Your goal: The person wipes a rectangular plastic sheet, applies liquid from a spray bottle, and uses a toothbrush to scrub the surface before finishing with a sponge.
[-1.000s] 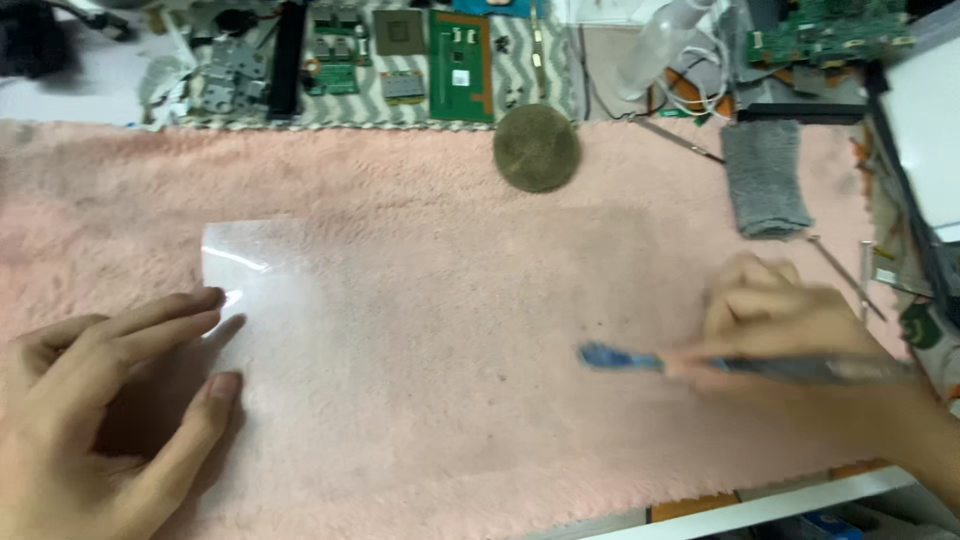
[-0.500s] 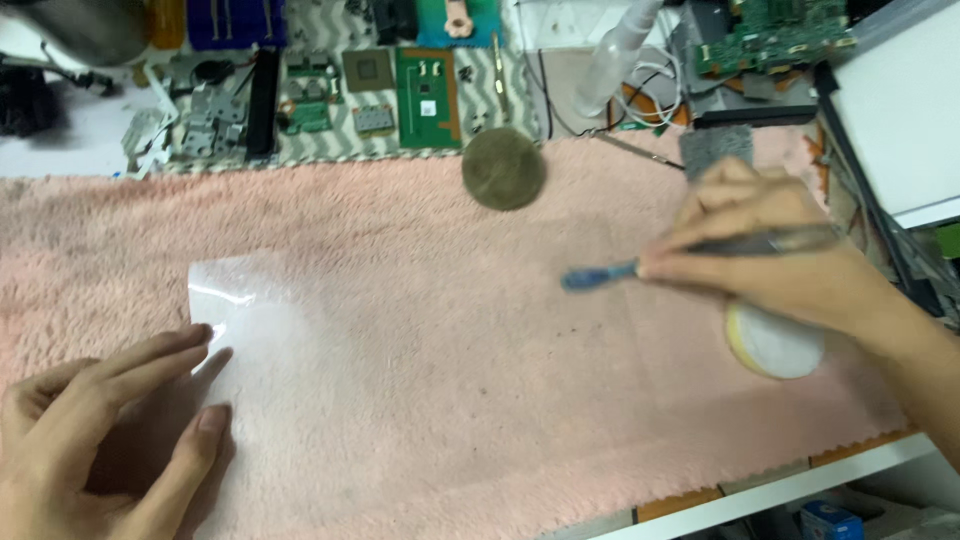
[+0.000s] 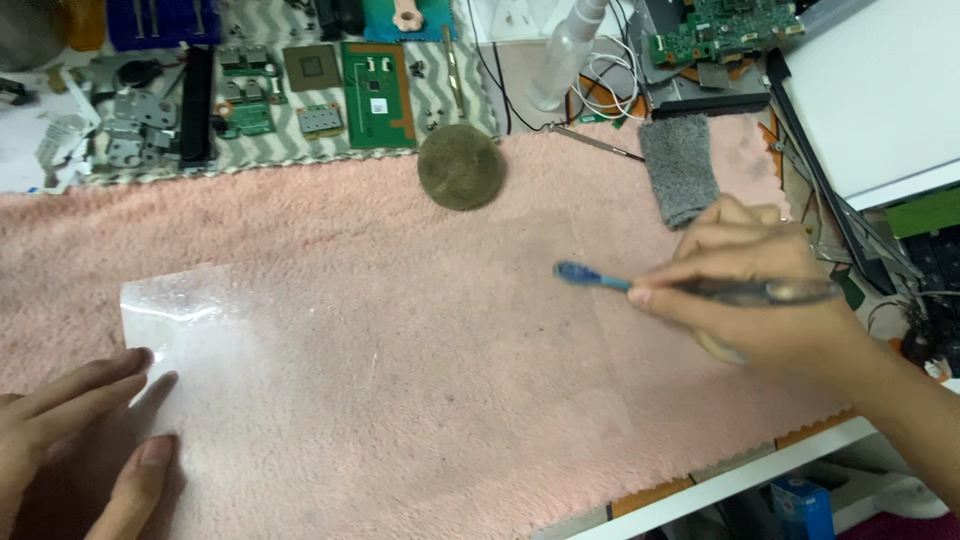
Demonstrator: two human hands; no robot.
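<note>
Surface is a white bench covered by a pink towel [image 3: 420,330]; patterned mat [image 3: 440,100] along the far edge.

On the mat: green board [image 3: 376,92], a square chip [image 3: 312,66], small metal brackets [image 3: 125,125], a black bar [image 3: 196,105]. Further right: clear bottle [image 3: 568,50] with white cables beside it, another circuit board [image 3: 725,32] at top right, white panel [image 3: 880,90] at the right edge.

On the towel: round brownish pad [image 3: 461,167] near the far edge, grey cloth [image 3: 680,168] to its right, thin metal probe [image 3: 590,140] between them.

Clear film sheet [image 3: 330,390] lies flat on the towel, left-centre, glare at its top-left corner.

Left hand [image 3: 75,440] at bottom left, palm down on the sheet's left edge. Fingers [image 3: 100,375] spread slightly and flat, thumb apart below them; pressing, not gripping.

Right hand [image 3: 760,290] at right, above the towel. Fingers pressed together, pinching a brush [image 3: 690,287] by its dark handle. Blue head points left, sitting just off the sheet's right side; contact with the towel can't be judged. Something pale shows under the palm, too hidden to identify.

Hands well apart, sheet between them.
</note>
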